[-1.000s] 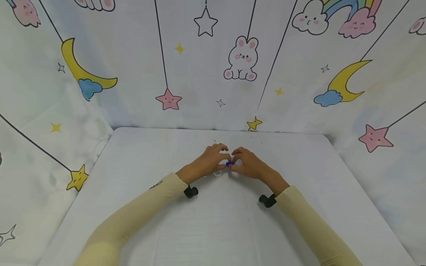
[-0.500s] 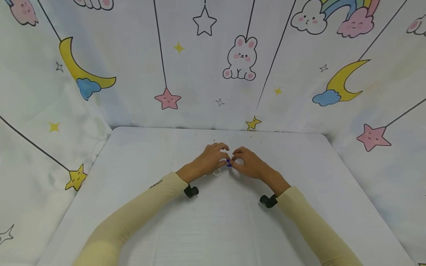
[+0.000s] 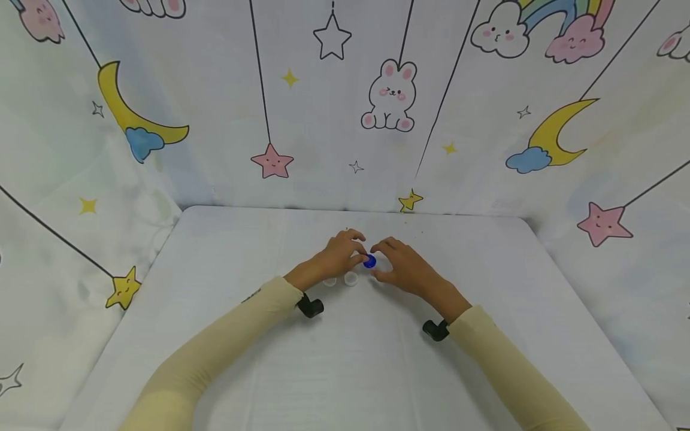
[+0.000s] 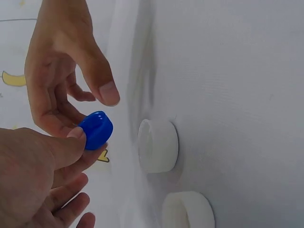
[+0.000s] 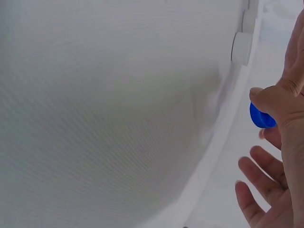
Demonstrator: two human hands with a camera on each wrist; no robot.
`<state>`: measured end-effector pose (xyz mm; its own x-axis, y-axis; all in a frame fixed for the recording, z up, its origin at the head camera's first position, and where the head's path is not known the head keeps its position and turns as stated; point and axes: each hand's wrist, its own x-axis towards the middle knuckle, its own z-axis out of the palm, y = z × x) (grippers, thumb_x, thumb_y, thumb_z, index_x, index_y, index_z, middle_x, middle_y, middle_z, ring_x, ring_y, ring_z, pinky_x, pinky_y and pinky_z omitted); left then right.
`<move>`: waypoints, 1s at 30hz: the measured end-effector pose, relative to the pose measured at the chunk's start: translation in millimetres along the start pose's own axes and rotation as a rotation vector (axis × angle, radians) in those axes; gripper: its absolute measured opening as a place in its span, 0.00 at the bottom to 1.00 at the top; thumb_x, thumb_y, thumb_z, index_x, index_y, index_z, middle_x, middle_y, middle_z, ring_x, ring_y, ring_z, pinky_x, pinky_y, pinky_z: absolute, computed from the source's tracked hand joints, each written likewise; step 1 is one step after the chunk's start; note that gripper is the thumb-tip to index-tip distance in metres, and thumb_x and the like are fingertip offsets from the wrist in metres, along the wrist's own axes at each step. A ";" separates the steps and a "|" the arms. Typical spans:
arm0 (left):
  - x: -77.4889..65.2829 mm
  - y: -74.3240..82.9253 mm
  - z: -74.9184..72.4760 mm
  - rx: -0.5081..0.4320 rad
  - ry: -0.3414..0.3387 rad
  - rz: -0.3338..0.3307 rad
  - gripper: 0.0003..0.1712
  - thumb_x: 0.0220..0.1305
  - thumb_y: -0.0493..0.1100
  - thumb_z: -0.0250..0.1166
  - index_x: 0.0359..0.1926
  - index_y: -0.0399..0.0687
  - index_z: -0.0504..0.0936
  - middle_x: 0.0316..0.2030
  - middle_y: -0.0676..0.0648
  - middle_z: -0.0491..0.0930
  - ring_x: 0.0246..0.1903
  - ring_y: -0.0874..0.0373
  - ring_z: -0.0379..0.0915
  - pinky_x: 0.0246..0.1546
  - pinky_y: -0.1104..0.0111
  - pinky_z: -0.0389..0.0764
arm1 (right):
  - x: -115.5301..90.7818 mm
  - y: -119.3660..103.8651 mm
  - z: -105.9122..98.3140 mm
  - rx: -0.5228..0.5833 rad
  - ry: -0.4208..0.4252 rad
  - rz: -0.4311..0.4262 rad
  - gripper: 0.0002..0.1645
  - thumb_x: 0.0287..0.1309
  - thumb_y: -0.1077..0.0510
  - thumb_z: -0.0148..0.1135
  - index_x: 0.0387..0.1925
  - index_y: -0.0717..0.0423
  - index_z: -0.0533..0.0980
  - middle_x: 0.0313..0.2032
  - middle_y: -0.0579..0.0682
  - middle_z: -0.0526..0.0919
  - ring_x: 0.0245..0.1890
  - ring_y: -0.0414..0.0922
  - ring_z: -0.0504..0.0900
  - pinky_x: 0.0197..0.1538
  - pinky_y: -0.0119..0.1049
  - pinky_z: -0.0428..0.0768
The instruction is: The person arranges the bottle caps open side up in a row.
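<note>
A small, glossy blue rounded piece [image 4: 97, 129] with a crease across it is pinched between the thumb and index finger of my left hand [image 3: 338, 256]. It is held above the table; I cannot tell whether it is a cap or a soft lump. My right hand [image 3: 404, 266] is just to the right of it, thumb and fingers spread apart. In the left wrist view, the right thumb is clear of the blue piece, while the right index finger lies close behind it. Two short white hollow cylinders, one nearer [image 4: 188, 211] and one farther [image 4: 159, 146], stand beneath the left hand.
The white tabletop [image 3: 334, 359] stretches out around both hands. Behind its far edge rises a pale cloth [image 3: 323, 120] printed with moons, stars and a rabbit. Small black cameras [image 3: 435, 330] are strapped at both wrists.
Earlier, both hands pinched the blue piece; now the right fingers have parted from it and the left hand holds it alone. The left hand has shifted slightly left, uncovering more of the white cylinders.
</note>
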<state>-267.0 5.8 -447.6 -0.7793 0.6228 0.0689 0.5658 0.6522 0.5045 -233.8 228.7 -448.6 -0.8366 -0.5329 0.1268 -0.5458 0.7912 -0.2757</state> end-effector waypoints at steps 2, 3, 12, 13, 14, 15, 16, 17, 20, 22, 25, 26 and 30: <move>0.2 -0.1 0.1 -0.015 -0.010 -0.011 0.15 0.78 0.47 0.65 0.53 0.43 0.90 0.70 0.41 0.73 0.72 0.38 0.64 0.67 0.39 0.70 | -0.6 -1.4 0.2 -0.030 0.004 -0.013 0.29 0.64 0.46 0.75 0.62 0.51 0.78 0.59 0.52 0.80 0.58 0.53 0.82 0.63 0.54 0.81; 0.2 -0.3 0.4 -0.023 -0.016 -0.016 0.15 0.78 0.47 0.64 0.53 0.43 0.90 0.70 0.41 0.73 0.72 0.38 0.65 0.67 0.39 0.70 | -0.8 -2.2 0.2 -0.044 0.007 -0.022 0.29 0.64 0.47 0.75 0.61 0.52 0.78 0.58 0.52 0.80 0.57 0.52 0.82 0.62 0.53 0.81; -1.1 0.4 2.4 -0.070 -0.062 -0.017 0.16 0.79 0.46 0.63 0.52 0.40 0.90 0.71 0.39 0.73 0.71 0.36 0.65 0.67 0.38 0.70 | -4.8 -7.0 -0.1 -0.092 0.055 -0.089 0.21 0.63 0.53 0.77 0.54 0.54 0.82 0.55 0.52 0.81 0.53 0.51 0.84 0.57 0.48 0.85; -1.3 0.5 2.5 -0.068 -0.067 -0.016 0.16 0.79 0.46 0.63 0.53 0.40 0.89 0.71 0.39 0.72 0.72 0.36 0.65 0.67 0.38 0.70 | -5.2 -6.8 0.2 -0.089 0.054 -0.090 0.20 0.63 0.53 0.77 0.54 0.54 0.82 0.55 0.51 0.81 0.53 0.50 0.84 0.57 0.48 0.85; -1.3 0.3 2.9 -0.062 -0.069 -0.014 0.16 0.79 0.46 0.63 0.53 0.40 0.89 0.71 0.39 0.72 0.72 0.36 0.65 0.67 0.37 0.70 | -5.6 -6.3 0.6 -0.085 0.053 -0.090 0.19 0.63 0.53 0.77 0.53 0.53 0.83 0.55 0.51 0.81 0.52 0.50 0.84 0.57 0.47 0.85; -1.3 0.1 3.2 -0.058 -0.072 -0.011 0.16 0.78 0.46 0.63 0.54 0.41 0.89 0.71 0.39 0.72 0.72 0.36 0.66 0.67 0.37 0.71 | -5.9 -5.8 1.0 -0.080 0.050 -0.089 0.19 0.63 0.53 0.77 0.52 0.53 0.83 0.55 0.50 0.81 0.52 0.50 0.84 0.57 0.47 0.85; -1.5 -0.2 3.8 -0.057 -0.073 -0.006 0.15 0.78 0.46 0.64 0.54 0.42 0.89 0.71 0.38 0.72 0.72 0.35 0.66 0.67 0.37 0.71 | -6.3 -5.1 1.6 -0.075 0.048 -0.090 0.18 0.63 0.53 0.76 0.52 0.53 0.84 0.54 0.50 0.81 0.51 0.50 0.84 0.57 0.47 0.85; -1.6 -0.4 4.3 -0.055 -0.072 0.002 0.15 0.77 0.46 0.65 0.54 0.42 0.89 0.71 0.38 0.72 0.71 0.35 0.66 0.67 0.37 0.71 | -6.7 -4.4 2.0 -0.069 0.046 -0.090 0.17 0.63 0.53 0.76 0.51 0.54 0.84 0.54 0.50 0.81 0.51 0.49 0.84 0.57 0.46 0.85; -3.7 0.6 5.0 -0.051 -0.075 0.017 0.14 0.76 0.46 0.66 0.55 0.45 0.89 0.72 0.38 0.71 0.72 0.35 0.65 0.68 0.38 0.70 | -7.6 -2.7 2.3 -0.045 0.030 -0.089 0.16 0.62 0.54 0.76 0.49 0.55 0.85 0.54 0.50 0.81 0.52 0.50 0.84 0.59 0.45 0.84; -5.2 1.6 5.4 -0.060 -0.077 0.033 0.14 0.75 0.46 0.68 0.55 0.47 0.88 0.72 0.37 0.70 0.72 0.35 0.64 0.69 0.37 0.68 | -8.2 -2.2 1.9 -0.021 0.021 -0.084 0.15 0.62 0.55 0.76 0.47 0.56 0.85 0.55 0.51 0.81 0.53 0.50 0.84 0.60 0.46 0.84; -6.7 2.6 6.9 -0.051 -0.087 0.051 0.14 0.73 0.47 0.70 0.56 0.50 0.87 0.73 0.38 0.69 0.73 0.35 0.62 0.69 0.37 0.67 | -9.4 -2.9 0.6 0.012 -0.011 -0.053 0.14 0.63 0.54 0.75 0.46 0.56 0.86 0.56 0.52 0.81 0.55 0.51 0.84 0.62 0.47 0.83; -6.9 2.3 8.1 -0.039 -0.089 0.057 0.14 0.72 0.47 0.71 0.56 0.51 0.87 0.74 0.38 0.68 0.74 0.35 0.61 0.69 0.37 0.67 | -9.8 -2.9 0.7 0.018 -0.023 -0.041 0.14 0.63 0.54 0.75 0.47 0.55 0.86 0.56 0.52 0.80 0.55 0.51 0.83 0.62 0.48 0.83; -7.6 2.5 13.9 0.030 -0.087 0.081 0.14 0.71 0.48 0.72 0.55 0.53 0.87 0.74 0.40 0.67 0.74 0.37 0.61 0.70 0.38 0.67 | -11.3 -3.6 0.2 0.043 -0.065 -0.007 0.15 0.64 0.52 0.74 0.48 0.55 0.87 0.57 0.52 0.80 0.56 0.52 0.83 0.63 0.49 0.82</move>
<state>-255.9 8.7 -458.8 -0.7050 0.7085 0.0332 0.6350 0.6096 0.4746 -222.4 231.8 -449.3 -0.8272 -0.5579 0.0667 -0.5479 0.7744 -0.3163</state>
